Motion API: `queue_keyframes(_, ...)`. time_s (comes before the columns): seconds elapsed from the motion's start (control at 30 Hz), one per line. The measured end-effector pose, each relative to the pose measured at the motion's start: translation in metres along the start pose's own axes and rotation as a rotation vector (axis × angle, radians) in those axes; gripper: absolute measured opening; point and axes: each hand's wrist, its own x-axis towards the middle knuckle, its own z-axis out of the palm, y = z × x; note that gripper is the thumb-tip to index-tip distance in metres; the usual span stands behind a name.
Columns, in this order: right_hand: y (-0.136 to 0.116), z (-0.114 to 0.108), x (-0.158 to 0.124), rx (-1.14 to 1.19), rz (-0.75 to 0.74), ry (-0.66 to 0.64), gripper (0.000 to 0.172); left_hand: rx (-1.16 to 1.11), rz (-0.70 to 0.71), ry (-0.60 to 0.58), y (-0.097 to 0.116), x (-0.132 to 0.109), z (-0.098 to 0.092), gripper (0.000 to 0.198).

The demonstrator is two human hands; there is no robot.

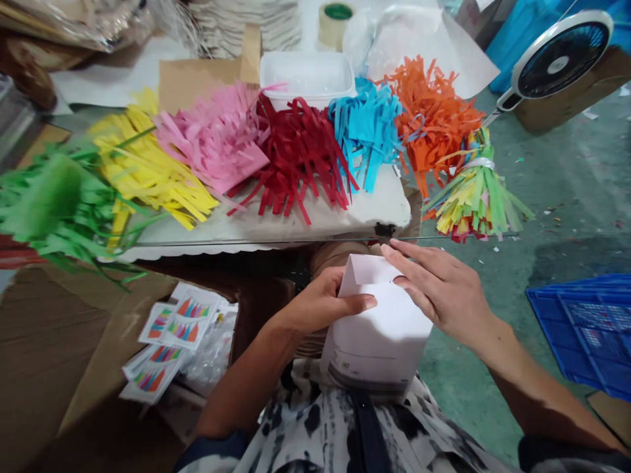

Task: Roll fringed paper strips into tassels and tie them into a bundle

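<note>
A white paper box [377, 338] stands on my lap, its top flap raised. My left hand [320, 303] grips the box's left side, thumb laid across its front. My right hand [441, 289] rests on the upper right of the box with fingers stretched flat along the flap. On the low table [276, 226] ahead lie piles of fringed paper: green [54, 203], yellow [148, 167], pink [217, 135], dark red [296, 154], blue [367, 128] and orange [431, 115]. A tied multicolour tassel [473, 190] hangs off the table's right end.
Printed colour cards in clear bags [172, 341] lie on brown cardboard at lower left. A white plastic tub [305, 75] and a tape roll [336, 20] sit behind the piles. A small fan [557, 59] stands at upper right, a blue crate [589, 332] on the floor at right.
</note>
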Motion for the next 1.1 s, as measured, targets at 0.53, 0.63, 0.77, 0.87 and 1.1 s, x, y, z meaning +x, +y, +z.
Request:
queue_keyframes(0.53,0.003,0.004,-0.001,0.083,0.008,-0.017,0.072,-0.088,-0.027,-0.028,-0.005,0.005,-0.004,0.042)
queue_keyframes(0.63,0.004,0.002,-0.001,0.139,0.004,-0.039,0.071,-0.106,-0.018,-0.027,-0.003,0.004,-0.003,0.044)
queue_keyframes(0.77,0.004,0.000,0.000,0.216,0.045,-0.033,0.065,-0.072,-0.030,0.010,0.001,0.003,0.001,0.042)
queue_keyframes(0.87,0.004,0.001,-0.001,0.190,0.075,0.011,0.064,-0.030,-0.051,0.057,0.005,0.003,0.008,0.044)
queue_keyframes(1.1,0.004,0.001,0.004,0.223,0.076,0.015,0.059,-0.009,0.008,0.261,0.006,0.002,0.020,0.044)
